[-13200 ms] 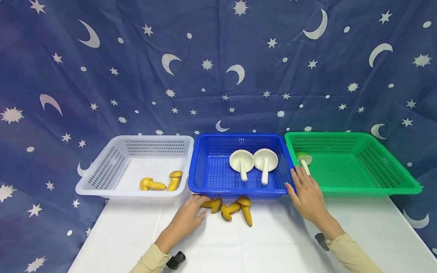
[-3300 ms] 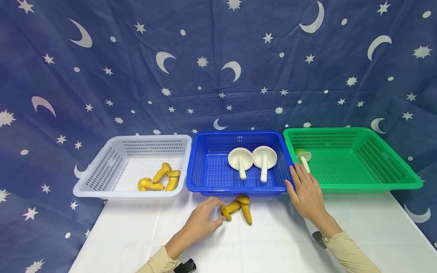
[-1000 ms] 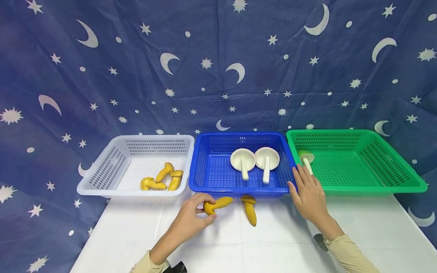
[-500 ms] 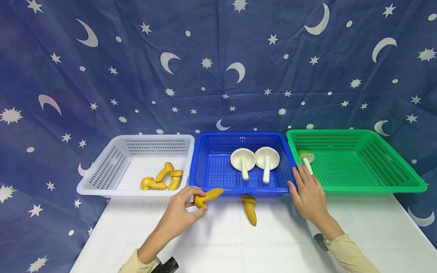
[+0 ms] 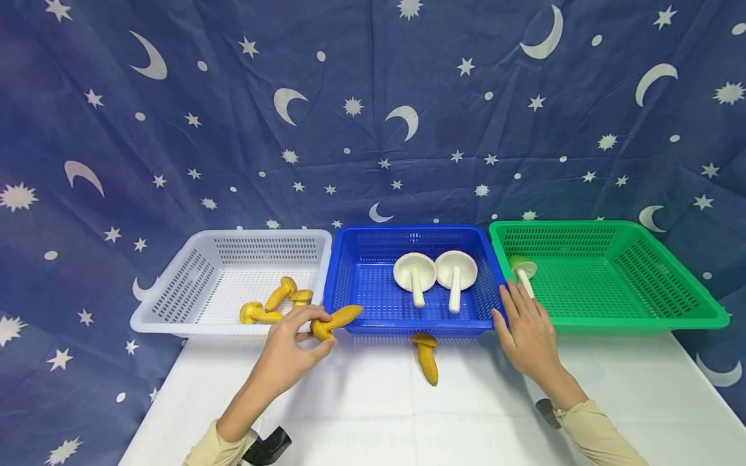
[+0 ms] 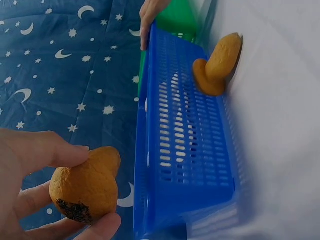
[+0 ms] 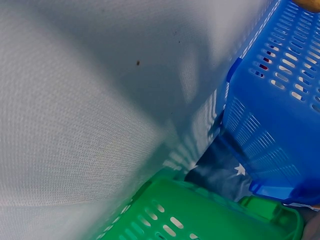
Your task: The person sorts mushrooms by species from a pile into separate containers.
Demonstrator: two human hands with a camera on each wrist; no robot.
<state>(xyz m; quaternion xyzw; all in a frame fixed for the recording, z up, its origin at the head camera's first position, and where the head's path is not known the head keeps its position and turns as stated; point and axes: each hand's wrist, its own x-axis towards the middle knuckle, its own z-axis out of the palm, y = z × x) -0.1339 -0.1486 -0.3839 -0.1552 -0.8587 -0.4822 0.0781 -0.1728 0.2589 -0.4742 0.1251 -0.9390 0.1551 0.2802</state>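
My left hand [image 5: 291, 346] pinches a yellow toy mushroom [image 5: 335, 320] by its cap and holds it above the gap between the white basket [image 5: 175, 304] and the blue basket [image 5: 361, 323]. The left wrist view shows the same mushroom [image 6: 87, 185] between thumb and fingers. Three yellow mushrooms [image 5: 274, 304] lie in the white basket. One more yellow mushroom [image 5: 427, 359] lies on the white table against the blue basket's front. My right hand [image 5: 524, 330] rests with straight fingers on the near corners of the blue and green basket [image 5: 641, 317].
Two white mushrooms [image 5: 434, 275] lie in the blue basket. A pale green mushroom [image 5: 520, 270] lies in the green basket's left end. The white table [image 5: 466, 421] spreads in front of the baskets. A star-and-moon cloth [image 5: 373, 116] hangs behind.
My left hand has lifted one yellow mushroom off the table and carried it left and up toward the white basket. One mushroom stays on the table. My right hand has not moved.
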